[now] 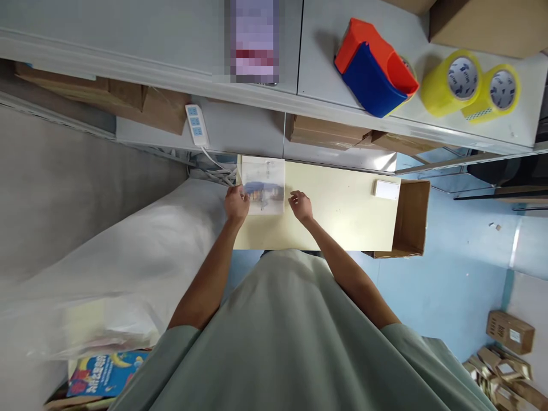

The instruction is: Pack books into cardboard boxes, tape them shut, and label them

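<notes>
Left fingers (242,194) apparently curled at book (266,191)

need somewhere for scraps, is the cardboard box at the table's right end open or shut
Open; the cardboard box shows its inner walls beside the table.

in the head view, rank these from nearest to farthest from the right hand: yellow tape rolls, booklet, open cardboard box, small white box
From the right hand:
1. booklet, just left
2. small white box, right end of the table
3. open cardboard box, past that end
4. yellow tape rolls, upper right shelf
</notes>
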`<state>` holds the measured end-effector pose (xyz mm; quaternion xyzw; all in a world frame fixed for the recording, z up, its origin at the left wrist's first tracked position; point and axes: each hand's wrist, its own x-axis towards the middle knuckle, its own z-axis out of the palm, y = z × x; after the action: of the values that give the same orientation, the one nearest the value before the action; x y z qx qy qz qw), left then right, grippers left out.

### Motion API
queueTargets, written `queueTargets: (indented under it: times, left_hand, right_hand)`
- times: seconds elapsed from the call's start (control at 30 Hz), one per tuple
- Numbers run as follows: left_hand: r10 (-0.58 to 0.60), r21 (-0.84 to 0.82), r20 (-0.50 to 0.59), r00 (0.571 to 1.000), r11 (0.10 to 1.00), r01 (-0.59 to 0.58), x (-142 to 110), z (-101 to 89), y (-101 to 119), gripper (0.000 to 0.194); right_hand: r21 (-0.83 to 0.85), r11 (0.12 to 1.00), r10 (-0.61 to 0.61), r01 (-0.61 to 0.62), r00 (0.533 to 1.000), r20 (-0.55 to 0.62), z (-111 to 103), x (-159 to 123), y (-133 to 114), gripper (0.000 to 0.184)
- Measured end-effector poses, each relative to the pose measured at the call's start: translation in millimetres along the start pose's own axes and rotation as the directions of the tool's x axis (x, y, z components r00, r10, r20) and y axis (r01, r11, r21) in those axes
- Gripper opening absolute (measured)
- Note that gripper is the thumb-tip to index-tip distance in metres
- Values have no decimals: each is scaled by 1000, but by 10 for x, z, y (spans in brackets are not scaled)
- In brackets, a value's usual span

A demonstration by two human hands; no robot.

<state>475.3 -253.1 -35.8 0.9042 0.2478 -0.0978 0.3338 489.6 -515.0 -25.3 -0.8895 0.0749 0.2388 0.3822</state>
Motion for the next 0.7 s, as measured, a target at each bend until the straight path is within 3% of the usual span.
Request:
queueTargets:
  times: [0.17, 0.37, 0.6, 0.7]
  left_hand:
    - [75, -86, 61, 995, 994, -69, -327, -25, 125, 37]
    - [102, -220, 100, 990, 972, -78, -827, -37, 352, 39]
    - [88, -327, 45, 995, 943, -69, -1218, -73, 614, 33]
    - [72, -368, -4, 997, 927, -69, -1364, -131, 742, 33]
  right_hand:
    - [111, 994, -17, 24, 998, -56, -406, -319, 189, 28]
    - [246, 969, 66, -34, 990, -124, -789, -737, 382, 29]
    - [343, 938, 122, -56, 977, -174, -1088, -1147, 459, 38]
    - [345, 938, 93, -35, 984, -155, -1198, -1231, 445, 38]
